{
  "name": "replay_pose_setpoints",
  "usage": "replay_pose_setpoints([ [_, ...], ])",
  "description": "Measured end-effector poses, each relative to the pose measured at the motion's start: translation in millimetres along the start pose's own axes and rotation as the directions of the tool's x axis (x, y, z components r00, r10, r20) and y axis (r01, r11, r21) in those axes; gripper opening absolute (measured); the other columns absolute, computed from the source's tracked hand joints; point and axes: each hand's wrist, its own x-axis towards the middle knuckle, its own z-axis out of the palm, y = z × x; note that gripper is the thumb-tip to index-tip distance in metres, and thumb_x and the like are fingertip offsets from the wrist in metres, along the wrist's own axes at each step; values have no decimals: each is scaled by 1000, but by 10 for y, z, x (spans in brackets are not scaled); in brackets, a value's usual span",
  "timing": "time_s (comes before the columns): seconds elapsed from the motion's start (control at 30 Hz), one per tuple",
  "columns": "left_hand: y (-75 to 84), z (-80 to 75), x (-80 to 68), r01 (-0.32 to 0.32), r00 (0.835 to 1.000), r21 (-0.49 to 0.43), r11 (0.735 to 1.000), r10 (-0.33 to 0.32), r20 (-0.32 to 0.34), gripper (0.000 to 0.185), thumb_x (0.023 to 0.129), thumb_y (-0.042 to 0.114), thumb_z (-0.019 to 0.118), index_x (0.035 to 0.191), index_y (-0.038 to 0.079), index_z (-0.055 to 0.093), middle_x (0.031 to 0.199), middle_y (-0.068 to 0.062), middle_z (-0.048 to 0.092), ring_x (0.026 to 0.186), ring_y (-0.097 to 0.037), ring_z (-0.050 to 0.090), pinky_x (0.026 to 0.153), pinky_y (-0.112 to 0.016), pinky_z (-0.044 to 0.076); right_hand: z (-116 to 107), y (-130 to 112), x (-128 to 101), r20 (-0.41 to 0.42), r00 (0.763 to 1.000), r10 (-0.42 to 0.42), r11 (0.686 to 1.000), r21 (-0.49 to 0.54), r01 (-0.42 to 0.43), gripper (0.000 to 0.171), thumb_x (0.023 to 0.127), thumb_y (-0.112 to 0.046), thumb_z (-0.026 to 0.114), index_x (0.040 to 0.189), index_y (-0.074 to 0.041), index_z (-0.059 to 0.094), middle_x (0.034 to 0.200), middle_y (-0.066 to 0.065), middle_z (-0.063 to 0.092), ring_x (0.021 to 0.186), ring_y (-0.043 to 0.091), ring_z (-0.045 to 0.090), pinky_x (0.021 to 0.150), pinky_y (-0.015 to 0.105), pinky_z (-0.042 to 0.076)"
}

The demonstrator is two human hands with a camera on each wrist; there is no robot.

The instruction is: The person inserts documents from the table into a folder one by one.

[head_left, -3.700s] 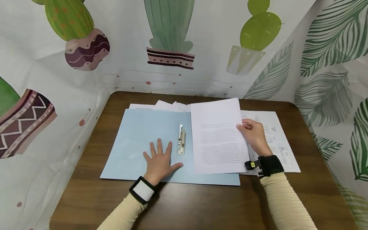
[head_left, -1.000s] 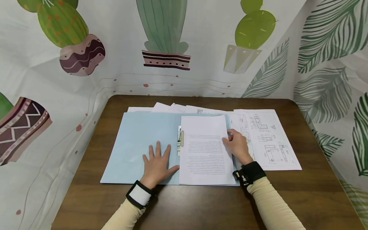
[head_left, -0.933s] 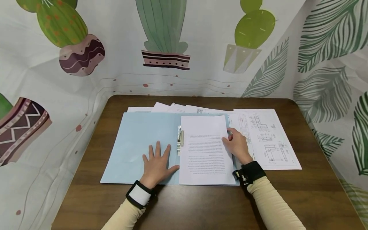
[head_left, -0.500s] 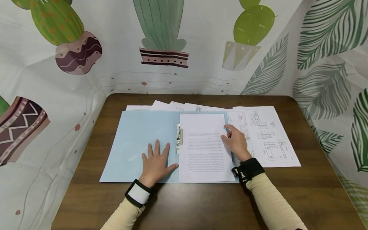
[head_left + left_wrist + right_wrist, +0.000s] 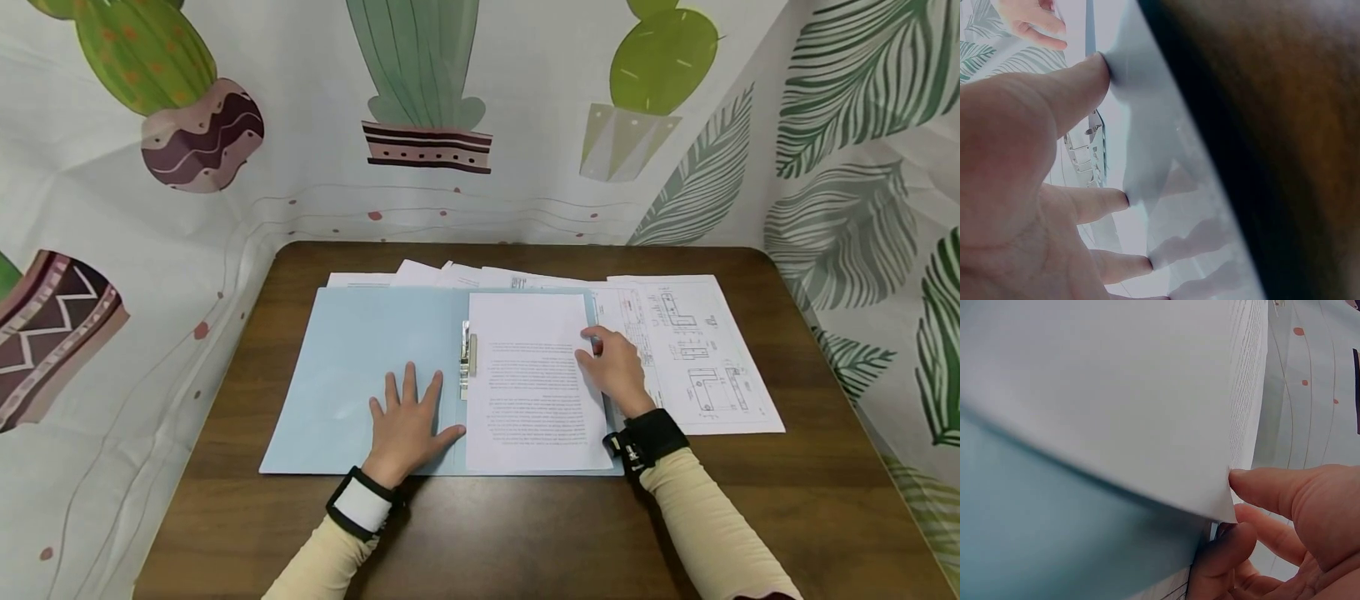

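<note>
A light blue lever-clip folder (image 5: 375, 333) lies spread flat on the table, with a metal clip (image 5: 468, 360) at its middle fold. Printed paper (image 5: 536, 400) covers its right half, the left edge beside the clip. My left hand (image 5: 405, 429) rests flat on the left cover, fingers spread; the left wrist view shows its thumb (image 5: 1079, 87) and fingertips touching the cover. At the paper's right edge, my right hand (image 5: 615, 367) pinches it, the thumb (image 5: 1260, 487) on top and curled fingers below. Whether it is one sheet or several I cannot tell.
Line-drawing sheets (image 5: 690, 358) stick out to the right of the folder. More white papers (image 5: 416, 273) show beyond its far edge. The brown wooden table (image 5: 480, 533) meets a cactus-print cloth (image 5: 525, 200) at the back and sides.
The right hand has brought the printed paper left and nearer, from over the folder's right side to beside the clip. In the last second it barely moves. The left hand stays on the cover.
</note>
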Motion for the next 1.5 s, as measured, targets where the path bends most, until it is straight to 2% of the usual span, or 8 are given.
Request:
replay_pose_setpoints([
  [0.17,-1,-9,6,-3,1000,0,1000,3,-8,92,83,59,79,153,8,49,159,-36,29,142,-66,23,100,-84,26,-4,-22,-2,-4,1000,1,1000,1,-1,38,97,-17,70,133,-6,66,109,20,62,89,32,58,68,39,44],
  [0.4,-3,-15,11,-3,1000,-3,1000,3,-9,92,83,59,78,153,8,49,159,-36,28,142,-66,22,100,-84,25,4,-34,-6,-13,1000,7,1000,-2,-7,38,97,-16,69,133,-7,67,113,21,61,94,34,59,72,42,45],
  [1.5,-8,0,-35,1,1000,8,1000,-1,-4,91,83,60,78,153,9,49,160,-34,29,143,-65,23,102,-83,25,8,-22,-34,-2,1000,-15,1000,-8,15,37,97,-17,68,132,-5,67,111,21,64,91,33,60,70,41,45],
])
